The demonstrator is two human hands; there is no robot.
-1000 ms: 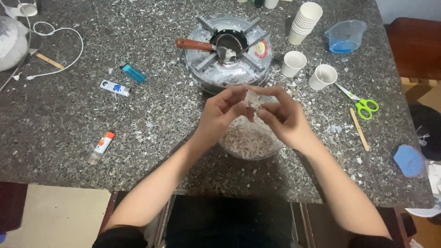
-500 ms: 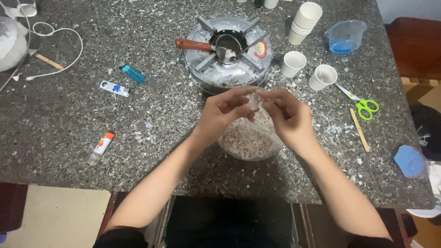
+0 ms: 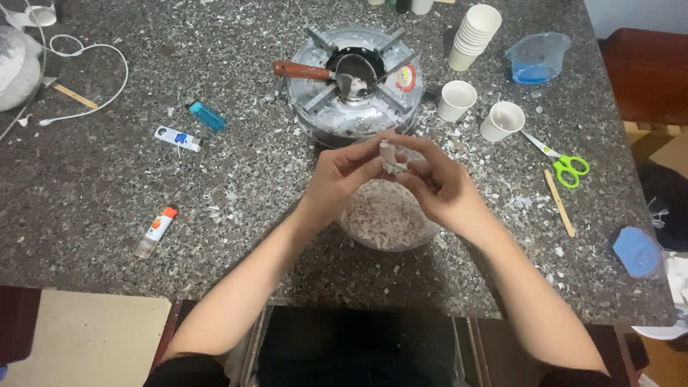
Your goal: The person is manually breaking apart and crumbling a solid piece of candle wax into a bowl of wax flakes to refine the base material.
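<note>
Above the bowl of pale flakes, your left hand and right hand pinch a small white chunk, fingers closed on it. Crumble it off-centre and I judge bits will scatter over the counter, already littered with flakes.

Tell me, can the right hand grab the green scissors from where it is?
Probably yes. The right hand is pinching a small white piece together with the left hand, so it would have to let go first. The green scissors lie on its side, with only bare counter between.
</note>
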